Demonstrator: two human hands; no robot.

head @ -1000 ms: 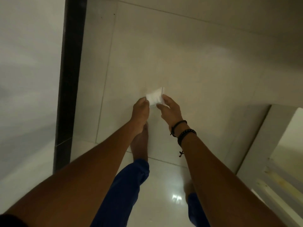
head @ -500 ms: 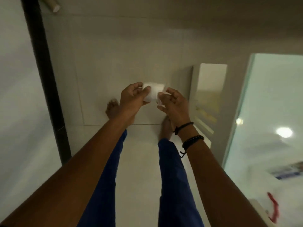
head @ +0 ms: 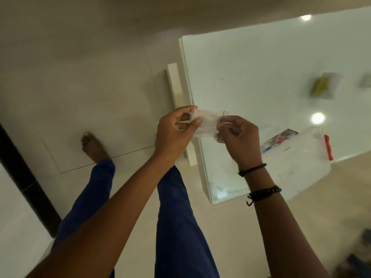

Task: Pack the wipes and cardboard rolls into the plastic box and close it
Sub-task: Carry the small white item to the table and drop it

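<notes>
A small white wipe packet (head: 206,123) is held in the air between both hands, at the near left corner of the glass table (head: 251,73). My left hand (head: 174,133) pinches its left end. My right hand (head: 241,141) pinches its right end. A clear plastic box (head: 301,165) with a red latch (head: 328,147) lies on the table's near edge, right of my right hand, partly hidden by my wrist. A printed packet (head: 279,140) lies just behind it. No cardboard rolls can be made out.
A blurred yellow-green packet (head: 324,86) and another blurred item (head: 366,81) lie further back on the table. A white table leg (head: 176,91) stands at the table's left side. My blue-trousered legs and bare foot (head: 92,145) stand on the tiled floor. A black strip (head: 26,183) runs at left.
The view has swung right, bringing the glass table and plastic box into sight. Both hands still hold the white packet, now over the table's corner.
</notes>
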